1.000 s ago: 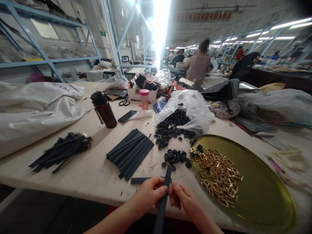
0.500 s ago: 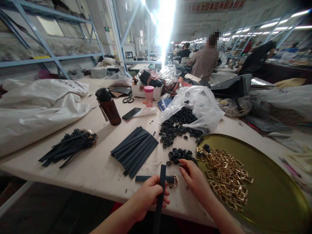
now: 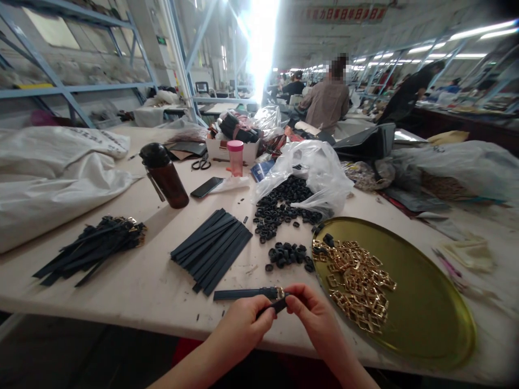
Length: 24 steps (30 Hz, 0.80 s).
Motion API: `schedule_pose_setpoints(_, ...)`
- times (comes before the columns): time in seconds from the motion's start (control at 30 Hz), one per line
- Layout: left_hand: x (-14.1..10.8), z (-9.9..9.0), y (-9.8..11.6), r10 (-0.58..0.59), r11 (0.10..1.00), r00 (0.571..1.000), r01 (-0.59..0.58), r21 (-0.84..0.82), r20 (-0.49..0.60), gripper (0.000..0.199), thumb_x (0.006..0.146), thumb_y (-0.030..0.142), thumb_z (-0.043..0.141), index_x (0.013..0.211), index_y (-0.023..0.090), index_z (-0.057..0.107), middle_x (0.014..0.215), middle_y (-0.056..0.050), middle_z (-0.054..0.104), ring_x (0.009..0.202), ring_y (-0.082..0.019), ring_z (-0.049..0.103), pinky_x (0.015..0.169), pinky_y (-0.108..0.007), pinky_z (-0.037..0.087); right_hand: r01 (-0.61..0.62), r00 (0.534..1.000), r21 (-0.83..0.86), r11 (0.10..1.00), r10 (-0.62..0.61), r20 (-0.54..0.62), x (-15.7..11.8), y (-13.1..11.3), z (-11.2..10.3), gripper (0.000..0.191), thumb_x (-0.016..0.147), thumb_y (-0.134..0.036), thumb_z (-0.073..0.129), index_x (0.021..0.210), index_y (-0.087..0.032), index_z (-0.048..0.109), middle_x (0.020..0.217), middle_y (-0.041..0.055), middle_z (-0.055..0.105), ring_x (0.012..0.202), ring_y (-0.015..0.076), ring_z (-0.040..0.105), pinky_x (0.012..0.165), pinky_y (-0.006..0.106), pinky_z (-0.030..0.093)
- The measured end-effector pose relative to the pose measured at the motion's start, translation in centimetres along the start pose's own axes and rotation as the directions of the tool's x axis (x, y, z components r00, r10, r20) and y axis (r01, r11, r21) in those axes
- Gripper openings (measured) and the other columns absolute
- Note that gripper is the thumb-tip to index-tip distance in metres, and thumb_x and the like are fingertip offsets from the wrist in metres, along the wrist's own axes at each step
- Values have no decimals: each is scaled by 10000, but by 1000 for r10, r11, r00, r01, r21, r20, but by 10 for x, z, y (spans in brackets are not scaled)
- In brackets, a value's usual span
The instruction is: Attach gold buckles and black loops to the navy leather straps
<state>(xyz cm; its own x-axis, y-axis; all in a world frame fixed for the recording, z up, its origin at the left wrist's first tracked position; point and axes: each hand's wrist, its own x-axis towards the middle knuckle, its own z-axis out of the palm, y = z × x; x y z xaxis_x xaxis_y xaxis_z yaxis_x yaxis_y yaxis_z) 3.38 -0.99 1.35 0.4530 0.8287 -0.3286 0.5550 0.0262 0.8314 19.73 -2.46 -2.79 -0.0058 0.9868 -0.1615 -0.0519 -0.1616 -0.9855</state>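
My left hand [image 3: 247, 321] is closed around a black strap [image 3: 279, 306], whose end points up and right. Against that end my right hand [image 3: 310, 310] pinches a small black strap loop, mostly covered by the fingers. Just behind both hands a finished-looking strap with a gold buckle [image 3: 247, 293] lies flat on the table. A small pile of black strap loops [image 3: 288, 254] sits beyond the right hand. To the right, a gold round tray [image 3: 430, 302] bears a heap of gold buckles [image 3: 360, 281] and a few black loops.
Plain black straps [image 3: 213, 246] lie stacked left of centre, and buckled straps [image 3: 97, 243] further left. A plastic bag [image 3: 320, 167] spills more loops. A brown bottle [image 3: 166, 178], phone [image 3: 206, 187], pink-lidded cup [image 3: 235, 159] and scissors [image 3: 200, 162] stand behind. Other people work in the background.
My right hand has moved from the loop pile down and left to the strap's end. The strap in my left hand has tilted from upright towards the right. The whole view has shifted slightly.
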Motion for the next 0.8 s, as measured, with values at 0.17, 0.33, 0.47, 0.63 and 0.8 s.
schedule_pose_setpoints(0.17, -7, -2, 1, -38, 990, 981, 63, -127, 188, 254, 822, 300, 364, 934, 155, 539, 596, 41, 511, 508, -97, 484, 503, -192, 357, 7, 999, -97, 995, -3, 42, -6, 2, 1, 204, 681, -351, 650, 792, -184, 612, 673, -7, 579, 645, 149, 525, 604, 259, 414)
schedule_pose_setpoints(0.33, -12, 3, -2, -72, 926, 948, 179, -332, 309, 474, 846, 354, 354, 1282, 180, 293, 593, 68, 473, 399, -59, 392, 417, -173, 305, 31, 998, 3, 1000, -31, -54, -17, 9, 10, 474, 687, -347, 653, 1115, -219, 493, 745, -16, 569, 678, 147, 541, 642, 259, 430)
schedule_pose_setpoints(0.47, -5, 9, -7, -62, 870, 968, 173, -462, 245, 535, 802, 507, 394, 1187, 135, 396, 463, 113, 301, 363, -56, 232, 363, -184, 146, 86, 996, -219, 972, -79, 41, -19, 6, -4, 495, 779, -380, 544, 1225, -211, 409, 781, 7, 585, 690, 160, 551, 634, 266, 431)
schedule_pose_setpoints(0.63, 4, 11, -5, -201, 801, 961, 274, -532, 191, 344, 714, 488, 452, 872, 182, 440, 388, 133, 251, 349, -50, 164, 362, -192, 90, -36, 969, -927, 373, -214, -124, 12, -17, -67, 221, 837, -324, 432, 776, -166, 574, 810, 95, 601, 732, 228, 563, 647, 325, 384)
schedule_pose_setpoints(0.8, 1, 17, 5, -230, 798, 956, 292, -527, 182, 238, 727, 406, 368, 801, 188, 424, 390, 122, 302, 331, -47, 178, 360, -194, 98, -117, 982, -989, 91, -141, -129, 39, -16, -95, 141, 780, -214, 476, 717, -140, 578, 788, 144, 614, 743, 259, 585, 621, 320, 362)
